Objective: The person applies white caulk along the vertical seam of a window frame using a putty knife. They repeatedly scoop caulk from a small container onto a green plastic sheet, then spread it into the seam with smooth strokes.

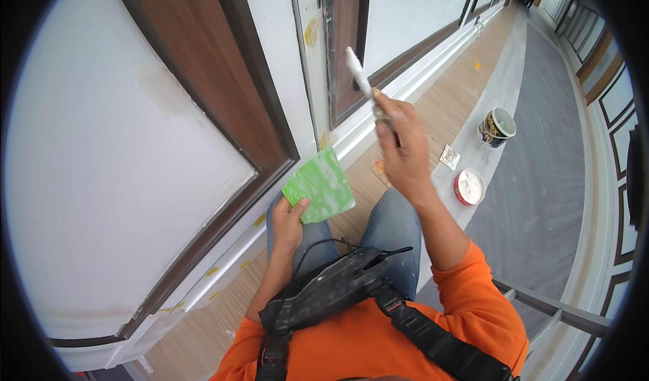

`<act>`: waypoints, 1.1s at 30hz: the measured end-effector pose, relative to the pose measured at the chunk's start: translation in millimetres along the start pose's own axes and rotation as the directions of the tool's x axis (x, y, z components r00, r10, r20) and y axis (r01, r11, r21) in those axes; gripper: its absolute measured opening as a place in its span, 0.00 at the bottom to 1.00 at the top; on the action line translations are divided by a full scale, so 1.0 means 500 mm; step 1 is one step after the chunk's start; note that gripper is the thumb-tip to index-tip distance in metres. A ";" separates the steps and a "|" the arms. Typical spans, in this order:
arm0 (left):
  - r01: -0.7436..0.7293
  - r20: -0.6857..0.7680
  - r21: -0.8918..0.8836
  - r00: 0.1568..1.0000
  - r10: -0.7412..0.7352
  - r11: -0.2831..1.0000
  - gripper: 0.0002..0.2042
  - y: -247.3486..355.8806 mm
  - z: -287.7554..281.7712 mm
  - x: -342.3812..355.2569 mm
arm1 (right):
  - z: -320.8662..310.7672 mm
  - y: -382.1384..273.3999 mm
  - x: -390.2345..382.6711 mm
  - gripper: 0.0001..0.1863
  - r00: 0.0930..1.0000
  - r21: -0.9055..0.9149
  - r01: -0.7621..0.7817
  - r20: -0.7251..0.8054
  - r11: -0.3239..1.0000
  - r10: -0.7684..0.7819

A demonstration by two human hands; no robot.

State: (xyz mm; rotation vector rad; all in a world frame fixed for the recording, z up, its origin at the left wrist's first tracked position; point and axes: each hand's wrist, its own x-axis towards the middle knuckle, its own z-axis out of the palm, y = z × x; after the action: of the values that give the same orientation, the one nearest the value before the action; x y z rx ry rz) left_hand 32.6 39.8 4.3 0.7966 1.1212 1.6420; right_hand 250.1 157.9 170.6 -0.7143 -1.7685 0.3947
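Note:
My right hand grips the handle of a putty knife, held up in front of the wall trim. White filler coats its narrow blade. Low on the left, over my knees, my left hand pinches a flat green plastic sheet by its lower left corner, thumb on top. White filler streaks cover the sheet. The blade is apart from both the sheet and the white-painted trim beyond it.
To my right stand a dark bucket and a small red-rimmed tub of white filler, with a smeared white square nearby. Brown-framed wall panels rise on the left. A metal rail lies behind my right elbow.

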 end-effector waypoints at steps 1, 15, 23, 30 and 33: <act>0.009 -0.006 -0.095 1.000 -0.009 0.995 0.15 0.010 0.004 0.000 | 0.030 0.007 0.010 0.25 0.997 -0.064 0.050 -0.059 0.997 -0.054; 0.018 0.061 -0.156 0.998 -0.008 0.988 0.14 0.002 -0.009 -0.001 | 0.127 -0.018 0.097 0.25 0.959 -0.142 0.130 -0.232 0.981 -0.161; 0.024 0.059 -0.167 0.998 -0.014 0.986 0.15 0.002 -0.015 -0.005 | 0.003 -0.123 0.174 0.19 0.994 -0.342 0.083 -0.043 0.936 -0.104; 0.035 0.089 -0.177 0.996 -0.020 0.984 0.14 0.010 -0.011 -0.004 | -0.010 -0.153 0.204 0.17 0.988 -0.494 0.154 0.062 0.856 -0.142; 0.029 0.086 -0.183 0.996 -0.013 0.983 0.14 0.009 -0.011 -0.005 | -0.003 -0.135 0.185 0.16 0.985 -0.508 0.173 0.078 0.844 -0.155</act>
State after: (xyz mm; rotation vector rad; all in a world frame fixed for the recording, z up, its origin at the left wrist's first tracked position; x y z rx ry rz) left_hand 27.0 35.4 6.8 0.7249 0.9007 1.6515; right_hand 216.3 166.0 279.9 -0.9201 -1.9712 -0.2012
